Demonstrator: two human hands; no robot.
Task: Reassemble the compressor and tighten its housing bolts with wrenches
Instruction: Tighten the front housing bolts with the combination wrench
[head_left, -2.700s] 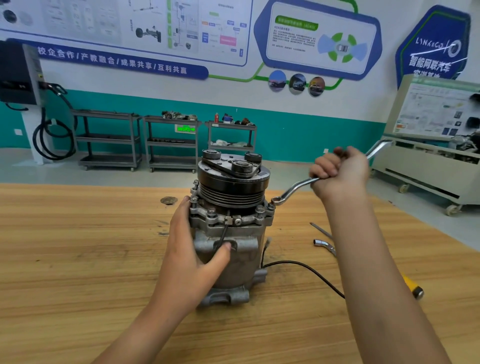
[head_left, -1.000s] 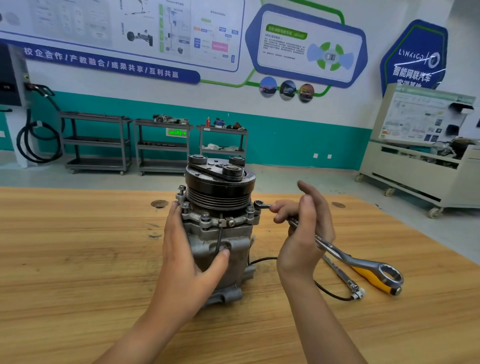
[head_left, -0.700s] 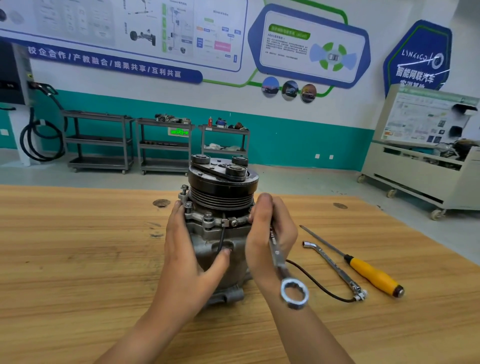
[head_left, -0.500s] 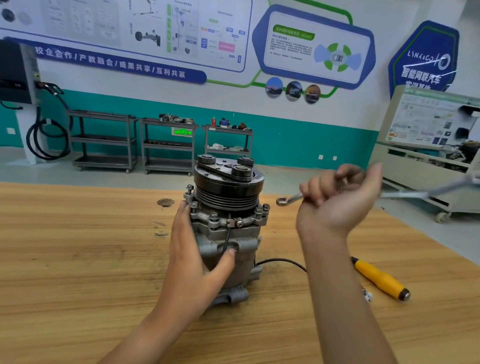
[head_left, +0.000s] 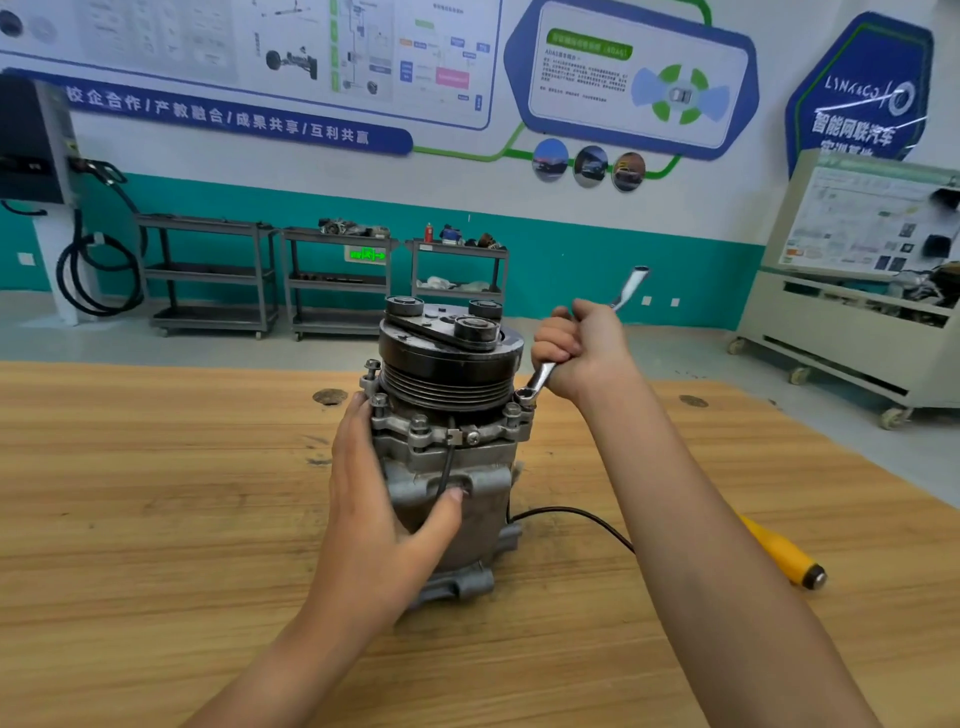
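A grey metal compressor (head_left: 467, 483) with a black pulley (head_left: 449, 364) on top stands upright in the middle of the wooden table (head_left: 156, 509). My left hand (head_left: 379, 514) grips the left side of its body, thumb across the front. My right hand (head_left: 582, 348) is a fist round a silver ring wrench (head_left: 540, 379). The wrench's lower ring sits on a housing bolt (head_left: 523, 397) at the right of the flange, and its upper end sticks out above my fist. Several other bolts stand around the flange.
A black cable (head_left: 571, 517) runs from the compressor's right side under my right forearm. A yellow-handled screwdriver (head_left: 779, 553) lies on the table to the right. Shelving carts (head_left: 332, 280) and a wheeled cabinet (head_left: 852, 332) stand beyond the far table edge.
My right hand has swung the wrench from the air at the right back onto the flange's right bolt, handle now pointing up and away. My left hand has kept its grip on the compressor.
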